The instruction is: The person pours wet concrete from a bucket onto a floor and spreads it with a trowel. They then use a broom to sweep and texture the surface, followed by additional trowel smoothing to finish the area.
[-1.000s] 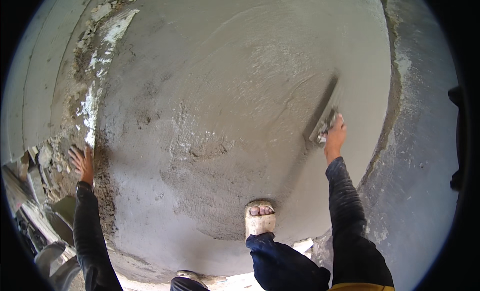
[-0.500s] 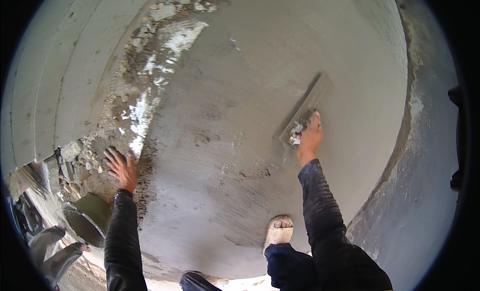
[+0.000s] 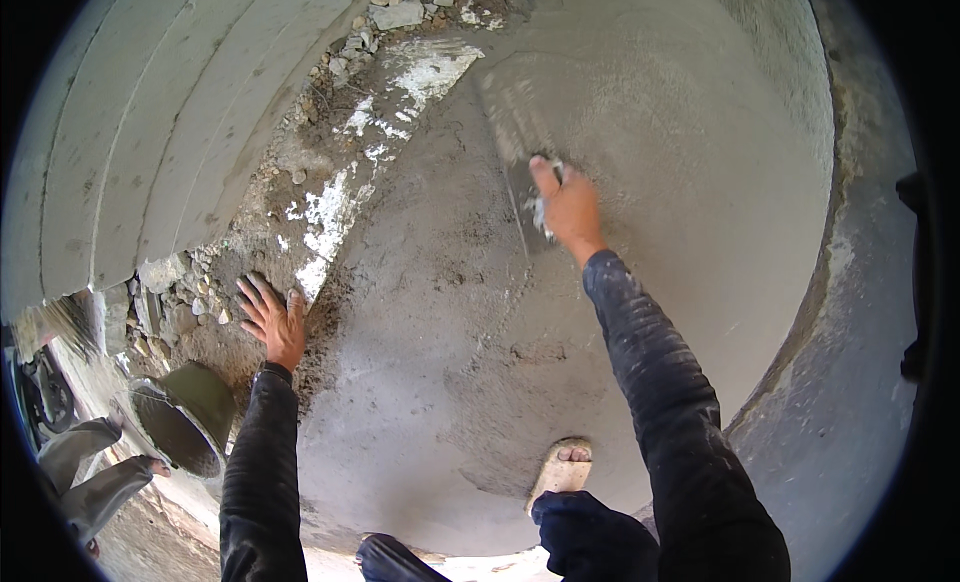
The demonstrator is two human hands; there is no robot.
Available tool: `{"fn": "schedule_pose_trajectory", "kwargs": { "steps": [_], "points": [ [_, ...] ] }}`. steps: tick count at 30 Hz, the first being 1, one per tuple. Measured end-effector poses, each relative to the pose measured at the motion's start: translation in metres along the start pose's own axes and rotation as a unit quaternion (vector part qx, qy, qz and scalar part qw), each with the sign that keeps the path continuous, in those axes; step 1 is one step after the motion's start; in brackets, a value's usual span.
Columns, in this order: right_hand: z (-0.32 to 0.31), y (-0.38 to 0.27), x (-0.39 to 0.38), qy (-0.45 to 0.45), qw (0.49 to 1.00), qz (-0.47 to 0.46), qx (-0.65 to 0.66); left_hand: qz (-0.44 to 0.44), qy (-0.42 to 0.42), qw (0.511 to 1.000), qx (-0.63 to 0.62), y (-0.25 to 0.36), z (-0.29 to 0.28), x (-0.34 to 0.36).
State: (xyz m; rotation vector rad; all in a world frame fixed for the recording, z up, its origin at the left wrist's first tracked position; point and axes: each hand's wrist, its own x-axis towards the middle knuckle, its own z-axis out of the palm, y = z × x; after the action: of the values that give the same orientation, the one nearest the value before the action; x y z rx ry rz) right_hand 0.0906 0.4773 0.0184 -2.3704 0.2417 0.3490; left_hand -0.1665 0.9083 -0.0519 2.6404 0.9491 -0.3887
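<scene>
My right hand (image 3: pixel 567 208) grips the handle of a flat plastering trowel (image 3: pixel 512 132), whose blade lies blurred on the wet grey cement surface (image 3: pixel 640 132). My left hand (image 3: pixel 271 318) rests flat with fingers spread on rough, gravelly ground at the left edge of the cement. Both arms wear dark sleeves spattered with cement. My sandalled foot (image 3: pixel 562 468) stands on the cement near the bottom.
A curved grey concrete wall (image 3: pixel 120 152) rises at the left, with stones and white patches (image 3: pixel 340 197) along its base. A green bucket (image 3: pixel 185 422) holding cement sits at lower left beside another person's legs (image 3: pixel 85 472). A raised concrete rim (image 3: pixel 850 362) curves along the right.
My right hand has swept the trowel leftward and farther away across the cement. My left hand has shifted right along the rough edge as the view turned.
</scene>
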Motion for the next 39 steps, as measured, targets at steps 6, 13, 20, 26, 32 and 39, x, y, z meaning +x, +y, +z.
{"fn": "schedule_pose_trajectory", "kwargs": {
  "steps": [6, 13, 20, 26, 32, 39],
  "points": [
    [-0.005, 0.035, -0.083, -0.117, 0.979, -0.103, -0.129, 0.009, -0.006, 1.000, -0.008, 0.003, -0.004, -0.002],
    [-0.036, 0.069, -0.062, -0.078, 0.869, -0.367, -0.322, 0.004, -0.011, 1.000, -0.001, 0.003, -0.004, -0.002],
    [-0.058, 0.074, 0.050, 0.053, 0.960, -0.142, -0.234, 0.000, -0.016, 1.000, -0.004, 0.007, -0.008, -0.004],
    [-0.090, 0.033, 0.106, 0.069, 0.994, 0.089, -0.001, -0.018, -0.024, 1.000, 0.001, 0.010, -0.009, -0.003],
    [-0.065, -0.007, 0.068, -0.130, 0.976, 0.036, -0.171, -0.007, -0.037, 0.999, -0.007, 0.011, -0.011, -0.004],
    [-0.028, -0.011, -0.003, -0.254, 0.952, -0.029, -0.171, 0.004, -0.026, 1.000, -0.015, 0.013, -0.011, -0.005]
  ]
}}
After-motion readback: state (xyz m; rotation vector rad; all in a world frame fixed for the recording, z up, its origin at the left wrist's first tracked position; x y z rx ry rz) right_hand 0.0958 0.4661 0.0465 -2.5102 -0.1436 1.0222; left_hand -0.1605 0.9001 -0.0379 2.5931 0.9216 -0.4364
